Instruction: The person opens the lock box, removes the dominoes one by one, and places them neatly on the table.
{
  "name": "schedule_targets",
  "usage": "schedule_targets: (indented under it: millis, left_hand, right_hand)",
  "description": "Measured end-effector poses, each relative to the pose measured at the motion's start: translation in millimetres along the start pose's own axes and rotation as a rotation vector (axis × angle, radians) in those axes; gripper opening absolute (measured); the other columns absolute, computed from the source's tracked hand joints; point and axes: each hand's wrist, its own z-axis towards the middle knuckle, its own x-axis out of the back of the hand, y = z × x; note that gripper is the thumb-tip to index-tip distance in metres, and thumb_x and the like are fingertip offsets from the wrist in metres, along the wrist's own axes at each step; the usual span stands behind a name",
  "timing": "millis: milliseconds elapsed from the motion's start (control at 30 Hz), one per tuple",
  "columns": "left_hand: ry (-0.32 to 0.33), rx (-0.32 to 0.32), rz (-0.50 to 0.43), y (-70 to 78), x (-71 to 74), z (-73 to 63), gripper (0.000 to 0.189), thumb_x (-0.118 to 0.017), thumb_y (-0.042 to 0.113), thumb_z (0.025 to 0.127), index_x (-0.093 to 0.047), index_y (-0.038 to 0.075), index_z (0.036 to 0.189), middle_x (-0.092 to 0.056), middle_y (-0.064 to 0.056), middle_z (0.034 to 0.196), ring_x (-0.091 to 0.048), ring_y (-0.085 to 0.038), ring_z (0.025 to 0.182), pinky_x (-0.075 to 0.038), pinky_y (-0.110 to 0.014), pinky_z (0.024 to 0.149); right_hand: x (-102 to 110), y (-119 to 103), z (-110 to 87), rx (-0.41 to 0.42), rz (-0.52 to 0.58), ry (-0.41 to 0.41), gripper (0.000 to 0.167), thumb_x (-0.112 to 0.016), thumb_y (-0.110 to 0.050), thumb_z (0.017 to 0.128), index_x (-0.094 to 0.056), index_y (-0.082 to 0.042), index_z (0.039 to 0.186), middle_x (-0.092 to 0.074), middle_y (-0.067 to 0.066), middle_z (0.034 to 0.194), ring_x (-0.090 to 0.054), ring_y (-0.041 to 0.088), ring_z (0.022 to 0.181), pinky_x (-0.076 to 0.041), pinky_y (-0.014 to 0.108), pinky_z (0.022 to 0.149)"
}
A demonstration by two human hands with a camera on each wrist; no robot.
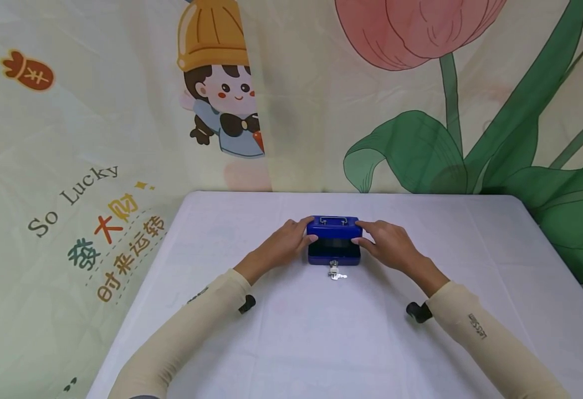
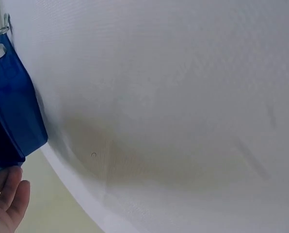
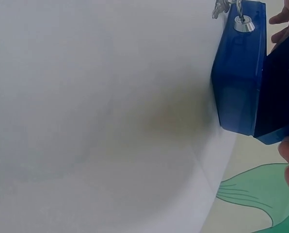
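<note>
Glossy blue rectangular box: lid raised, mid-frame
Left hand: pinching lid's left end
Right hand: pinching lid's right end

One person shows two hands, a left hand and a right hand | two sleeves cover the arms | one box bears one lid, one handle, one lock | keys hang, too small to count | one worktop | one backdrop displays one tulip bloom, one cartoon figure, one red pouch
</note>
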Motion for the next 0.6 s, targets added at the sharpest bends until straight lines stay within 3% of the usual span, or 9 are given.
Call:
schedule_targets:
  millis: [600]
  left_hand:
    - [0.026,0.027,-0.022,-0.5,6.3,10.9,0.061,-0.033,0.05,0.107,-0.035,0.011,0.153,-0.059,-0.016,0.136,-0.052,-0.03,0.125,-0.045,-0.047,0.107]
  right_hand:
    - [14,1,13.7,-0.02,0.001,-0.037,0.05,-0.064,-0.04,0.098,-0.062,-0.007,0.135,-0.071,0.016,0.123,-0.068,0.034,0.11,-0.056,0.052,0.088]
